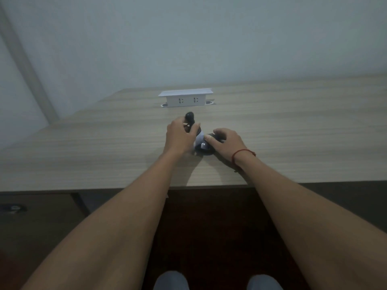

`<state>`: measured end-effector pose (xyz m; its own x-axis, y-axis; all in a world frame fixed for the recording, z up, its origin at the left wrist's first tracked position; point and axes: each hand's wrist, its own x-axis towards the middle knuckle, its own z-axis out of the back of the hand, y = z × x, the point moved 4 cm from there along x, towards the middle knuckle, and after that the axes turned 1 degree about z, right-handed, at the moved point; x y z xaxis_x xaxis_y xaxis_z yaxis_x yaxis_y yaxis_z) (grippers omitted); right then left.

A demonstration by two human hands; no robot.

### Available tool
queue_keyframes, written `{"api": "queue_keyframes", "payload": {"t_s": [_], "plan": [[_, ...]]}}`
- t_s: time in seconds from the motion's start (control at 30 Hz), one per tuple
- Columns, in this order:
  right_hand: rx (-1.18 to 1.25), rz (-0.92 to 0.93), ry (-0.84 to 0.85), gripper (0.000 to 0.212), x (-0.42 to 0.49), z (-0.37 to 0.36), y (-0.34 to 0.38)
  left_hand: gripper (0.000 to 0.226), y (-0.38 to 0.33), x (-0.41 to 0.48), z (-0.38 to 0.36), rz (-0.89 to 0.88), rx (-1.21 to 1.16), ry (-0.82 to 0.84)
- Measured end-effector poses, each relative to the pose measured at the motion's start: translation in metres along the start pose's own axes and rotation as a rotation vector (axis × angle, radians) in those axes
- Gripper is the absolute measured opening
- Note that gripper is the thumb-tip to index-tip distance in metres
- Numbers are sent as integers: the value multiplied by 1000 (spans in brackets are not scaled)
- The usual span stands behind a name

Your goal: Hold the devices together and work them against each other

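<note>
While both hands (pixel 201 139) grasp dark objects (pixel 204 146), a socket box (pixel 185 98) stands on the wooden desk (pixel 293 126).

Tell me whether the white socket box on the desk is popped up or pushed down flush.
Popped up. The socket box stands above the desk, its front face with two outlets showing under its lid. Nothing is plugged into them.

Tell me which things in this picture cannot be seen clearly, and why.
- Head view: the dark object in the left hand; fingers hide its lower part.
- Head view: the black case under the right hand; its white lettering is too small.
- Head view: a dark item at the left edge; blurred.
</note>
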<state>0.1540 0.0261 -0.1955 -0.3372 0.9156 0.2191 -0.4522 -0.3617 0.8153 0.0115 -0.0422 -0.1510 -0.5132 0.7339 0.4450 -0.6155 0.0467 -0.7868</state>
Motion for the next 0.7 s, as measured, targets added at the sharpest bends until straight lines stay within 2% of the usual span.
{"api": "queue_keyframes", "payload": {"t_s": [0.1, 0.17, 0.23, 0.3, 0.4, 0.53, 0.6, 0.7], "plan": [[-40, 19, 40, 46, 0, -1, 3, 30, 11, 3, -1, 56, 92, 16], [-85, 30, 40, 46, 0, -2, 4, 26, 5, 5, 2, 29, 6, -43], [-111, 21, 43, 54, -1, -3, 5, 23, -5, 6, -1, -3, -52, -11], [-105, 10, 55, 67, -1, -4, 5, 24, -8, 8, -7, -41, 39, 89], [-130, 11, 76, 72, -5, -4, 6, 29, -11, 18, -6, -73, 218, 169], [-207, 20, 129, 102, -9, -5, 8, 27, -25, 22, -5, -119, 172, 218], [-164, 10, 121, 104, -8, -5, 7, 25, -17, 22, -7, -71, 202, 248], [-128, -4, 103, 97, -5, -4, 4, 33, -7, 27, -5, 16, 153, 230]]}}
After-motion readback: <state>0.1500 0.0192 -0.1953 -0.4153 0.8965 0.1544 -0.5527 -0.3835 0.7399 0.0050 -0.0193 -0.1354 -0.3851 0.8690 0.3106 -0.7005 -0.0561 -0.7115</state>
